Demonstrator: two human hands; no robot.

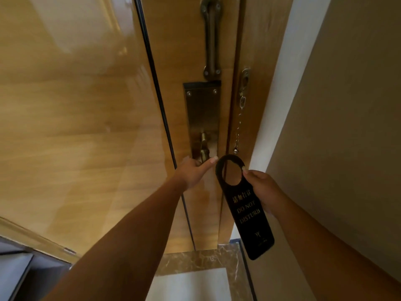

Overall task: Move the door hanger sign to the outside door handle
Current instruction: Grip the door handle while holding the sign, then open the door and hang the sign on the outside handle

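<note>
At the left stands the door (76, 118), a large panel of glossy wood veneer with soft reflections. The left hand (191, 172) grips the inside handle (204, 154), a short brass lever on a long brushed metal plate (202, 114); its fingers (211, 161) are curled and pressed together around the lever, the thumb pointing to the right. Above the plate there is a metal swing guard (210, 38), and on the frame hangs a thin security chain (239, 118), which looks unhooked.

Just right of the handle is the door hanger sign (246, 211), a flat, stiff black card with a round hole at the top and gold letters "DO NOT DISTURB". It is off the handle and in the air, held by the right hand (263, 190), whose fingers pinch its right edge beside the hole.

The step in hand seems to be opening the door. I think it is best to press the lever fully down, pull the door wide enough for the arm, and keep the sign away from the gap so it does not bend. At the far right is a plain matte wall (347, 127)
</note>
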